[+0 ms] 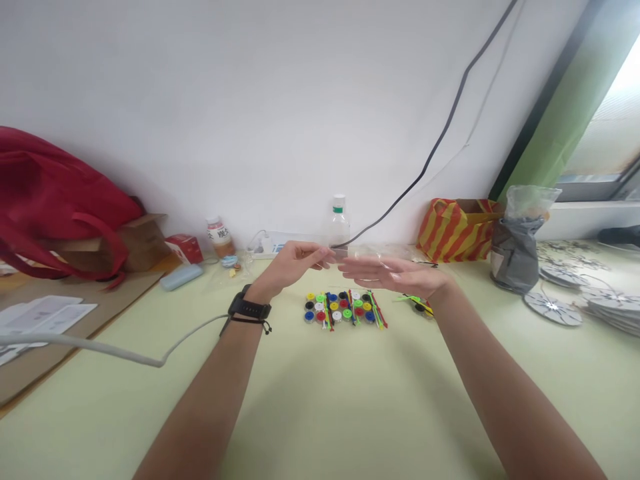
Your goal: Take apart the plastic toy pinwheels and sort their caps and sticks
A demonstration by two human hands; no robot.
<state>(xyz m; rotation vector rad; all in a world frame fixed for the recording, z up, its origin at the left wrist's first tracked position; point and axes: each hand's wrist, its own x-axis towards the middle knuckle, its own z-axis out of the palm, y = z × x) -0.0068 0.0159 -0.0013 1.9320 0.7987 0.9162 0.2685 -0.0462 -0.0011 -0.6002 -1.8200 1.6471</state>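
My left hand [303, 263], with a black watch on its wrist, is raised over the table with thumb and fingers pinched together. A small clear piece seems to be at its fingertips, too faint to make out. My right hand [393, 275] is held flat beside it, fingers stretched out towards the left fingertips. Below and behind both hands lie rows of small round coloured discs [337, 306], with bundles of thin coloured plastic strips [377, 310] between them. More strips and a dark disc [420, 307] lie partly hidden behind my right hand.
A clear bottle [339, 223] stands by the wall, near a hanging black cable [445, 127]. Left are a red bag [55, 193], a labelled bottle [219, 237] and a blue case [182, 277]. Right are a striped bag [455, 230], a grey bag [515, 253] and stacked discs [617, 307].
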